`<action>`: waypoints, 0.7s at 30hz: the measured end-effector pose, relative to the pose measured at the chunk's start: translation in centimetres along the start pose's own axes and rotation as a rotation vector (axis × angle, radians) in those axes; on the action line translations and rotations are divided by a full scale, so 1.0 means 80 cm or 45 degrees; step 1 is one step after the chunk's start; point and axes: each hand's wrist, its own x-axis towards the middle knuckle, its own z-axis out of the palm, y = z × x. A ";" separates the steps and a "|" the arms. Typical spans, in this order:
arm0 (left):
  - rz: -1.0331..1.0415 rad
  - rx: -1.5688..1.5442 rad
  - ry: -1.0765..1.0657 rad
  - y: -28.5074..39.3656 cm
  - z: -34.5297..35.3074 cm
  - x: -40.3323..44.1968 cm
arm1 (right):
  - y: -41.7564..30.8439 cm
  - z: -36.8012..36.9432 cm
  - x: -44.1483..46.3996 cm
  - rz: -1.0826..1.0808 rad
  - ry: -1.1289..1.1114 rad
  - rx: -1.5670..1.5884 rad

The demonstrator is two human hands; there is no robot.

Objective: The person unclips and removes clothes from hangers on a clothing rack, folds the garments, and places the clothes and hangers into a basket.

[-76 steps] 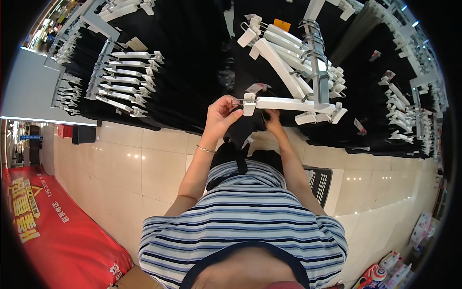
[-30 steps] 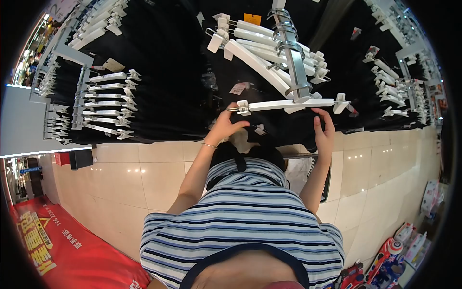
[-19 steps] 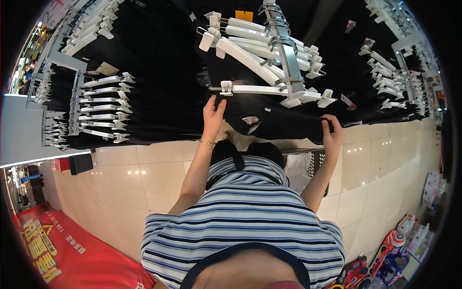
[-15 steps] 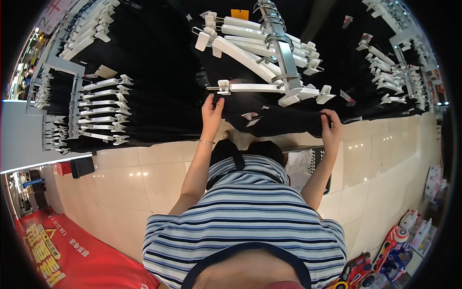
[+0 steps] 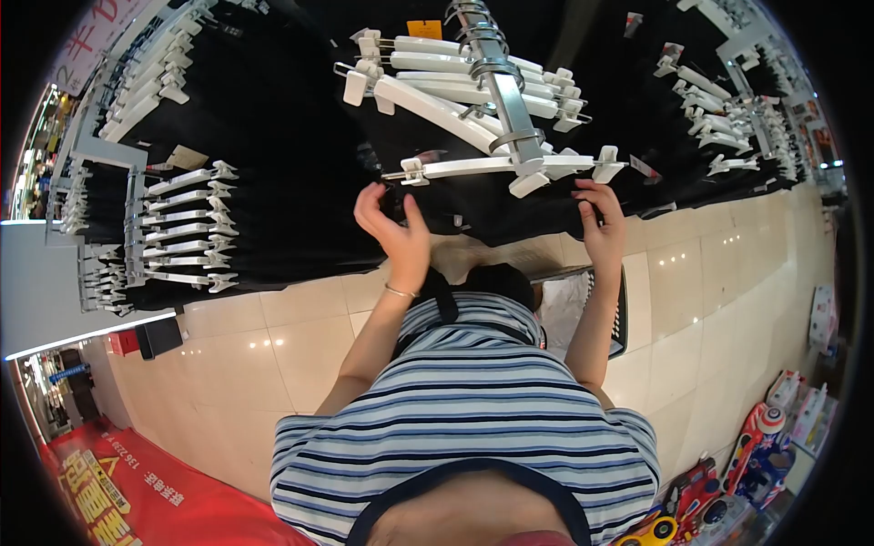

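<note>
A white clip hanger [image 5: 469,168] hangs at the front end of a metal rail [image 5: 513,114], with a black garment [image 5: 519,214] below it. My left hand [image 5: 398,238] is beside the hanger's left clip, its thumb and fingers apart against dark cloth. Near the right clip is my right hand [image 5: 603,232], fingers bent and a gap showing between thumb and forefinger. Neither hand shows cloth clearly pinched, though black fabric lies behind both. A small tag [image 5: 458,220] shows on the garment.
More white hangers [image 5: 428,62] crowd the rail behind. Other hanger racks with black clothes stand left [image 5: 189,227] and right [image 5: 706,105]. A basket [image 5: 622,318] sits on the tiled floor by my legs. A red printed cover [image 5: 173,473] is lower left; boxed toys [image 5: 760,455] are lower right.
Both hands have risen to the hanger's ends. The left hand's fingers have spread, and the right has loosened from the garment edge it pinched. The view has shifted slightly.
</note>
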 end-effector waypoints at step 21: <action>0.637 -0.252 -1.532 0.120 0.117 -0.048 | -0.006 -0.048 -0.051 0.068 -0.023 -0.011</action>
